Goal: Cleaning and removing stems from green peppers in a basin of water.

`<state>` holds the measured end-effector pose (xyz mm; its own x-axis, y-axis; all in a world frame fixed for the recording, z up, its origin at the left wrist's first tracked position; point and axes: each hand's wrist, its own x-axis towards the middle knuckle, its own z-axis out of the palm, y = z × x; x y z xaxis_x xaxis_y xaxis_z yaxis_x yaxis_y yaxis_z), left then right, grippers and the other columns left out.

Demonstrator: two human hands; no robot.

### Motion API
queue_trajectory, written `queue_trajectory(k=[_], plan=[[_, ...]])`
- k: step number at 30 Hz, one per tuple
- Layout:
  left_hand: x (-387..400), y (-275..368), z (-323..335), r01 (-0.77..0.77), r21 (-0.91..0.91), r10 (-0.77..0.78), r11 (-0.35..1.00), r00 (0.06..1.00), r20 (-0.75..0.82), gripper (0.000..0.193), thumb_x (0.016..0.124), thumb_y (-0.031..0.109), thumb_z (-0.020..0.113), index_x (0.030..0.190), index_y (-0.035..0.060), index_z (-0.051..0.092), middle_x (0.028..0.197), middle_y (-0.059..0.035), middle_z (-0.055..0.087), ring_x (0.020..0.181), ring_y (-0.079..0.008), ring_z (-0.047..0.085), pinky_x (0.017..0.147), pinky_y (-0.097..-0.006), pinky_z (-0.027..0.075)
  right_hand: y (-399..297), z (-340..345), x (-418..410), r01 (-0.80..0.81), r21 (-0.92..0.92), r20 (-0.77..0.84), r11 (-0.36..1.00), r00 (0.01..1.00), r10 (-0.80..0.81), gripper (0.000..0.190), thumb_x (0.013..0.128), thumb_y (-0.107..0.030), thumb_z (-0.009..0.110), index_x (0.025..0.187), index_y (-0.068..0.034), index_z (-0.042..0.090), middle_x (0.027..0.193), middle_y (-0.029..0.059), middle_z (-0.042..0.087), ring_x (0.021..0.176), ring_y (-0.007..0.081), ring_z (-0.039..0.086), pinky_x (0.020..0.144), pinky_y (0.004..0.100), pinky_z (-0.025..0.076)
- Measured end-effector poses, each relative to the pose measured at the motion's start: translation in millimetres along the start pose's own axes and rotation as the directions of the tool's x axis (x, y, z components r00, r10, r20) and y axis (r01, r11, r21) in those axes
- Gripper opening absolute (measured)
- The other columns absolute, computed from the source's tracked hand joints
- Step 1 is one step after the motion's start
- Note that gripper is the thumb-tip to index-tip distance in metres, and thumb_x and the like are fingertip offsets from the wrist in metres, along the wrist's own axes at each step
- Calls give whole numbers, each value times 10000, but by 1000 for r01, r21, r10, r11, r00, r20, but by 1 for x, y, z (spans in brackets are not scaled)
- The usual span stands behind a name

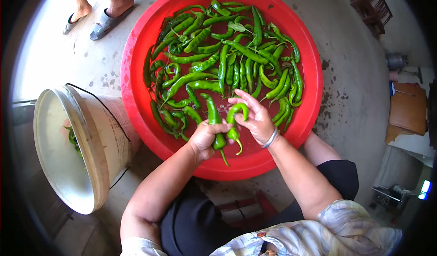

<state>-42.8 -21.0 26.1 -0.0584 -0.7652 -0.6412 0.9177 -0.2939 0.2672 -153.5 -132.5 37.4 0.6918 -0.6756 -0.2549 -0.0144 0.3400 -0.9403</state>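
My left hand (205,140) is closed around a thick, nearly straight green chili pepper (213,114), its stem pointing toward me. The thumb also presses against a hooked green pepper (233,133) beside it. At that pepper's curled end is my right hand (254,117), wet, with its fingers extended and its thumb against the curl. Whether the right hand grips it cannot be told. Both hands are over the near part of a large red plastic tub (136,126). Many green chili peppers (205,63) lie in water there, with a loose green leaf (238,27) among them.
A white plastic bucket (112,109) with a wire handle lies tipped at the left, with some green peppers (72,136) inside. Another person's sandaled feet (111,20) stand at upper left. A brown chair (368,8) and a cardboard piece (408,107) are at the right.
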Motion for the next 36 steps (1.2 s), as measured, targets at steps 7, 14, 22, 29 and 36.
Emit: queue_trajectory(k=[7, 14, 22, 29, 36], plan=[[-1, -2, -2, 125, -199, -117, 972, 992, 55, 235, 766, 67, 556, 992, 38, 500, 846, -87, 572, 704, -189, 577, 574, -306, 501, 11, 22, 13, 56, -282, 56, 958, 998, -41, 135, 872, -122, 513, 960, -20, 516, 845, 54, 573, 745, 104, 558, 625, 247, 476], [-4, 15, -17, 173, -217, -124, 961, 968, 219, 318, 830, 311, 519, 1060, 91, 519, 954, -142, 586, 725, -196, 592, 601, -281, 484, -4, 2, 13, 22, -213, 151, 977, 988, 11, 170, 850, -24, 510, 1018, 3, 515, 873, 72, 612, 810, 129, 591, 744, 248, 470], [-7, 17, -13, 28, 49, -28, 998, 1000, 6, 178, 710, -33, 645, 790, 50, 510, 822, -106, 613, 742, -258, 636, 645, -325, 519, -1, -7, 9, 79, -442, 97, 893, 994, -40, 314, 783, 13, 581, 1086, -17, 504, 841, 51, 584, 787, 111, 565, 707, 240, 457], [-7, 12, -7, -71, -11, 72, 997, 996, 49, 190, 699, -67, 614, 841, 25, 528, 878, -147, 606, 862, -288, 618, 728, -338, 514, -1, 3, -2, -73, 65, 55, 995, 996, 70, 450, 789, 48, 537, 1205, -52, 398, 896, 24, 495, 828, 98, 502, 767, 229, 436], [-6, 14, -7, -10, -137, 31, 990, 987, 156, 186, 709, -50, 605, 865, 23, 533, 893, -158, 599, 881, -304, 610, 759, -348, 516, -4, -5, 4, -91, -29, 73, 995, 993, 93, 388, 834, -22, 528, 1199, -42, 400, 934, 39, 529, 838, 104, 530, 731, 223, 442]])
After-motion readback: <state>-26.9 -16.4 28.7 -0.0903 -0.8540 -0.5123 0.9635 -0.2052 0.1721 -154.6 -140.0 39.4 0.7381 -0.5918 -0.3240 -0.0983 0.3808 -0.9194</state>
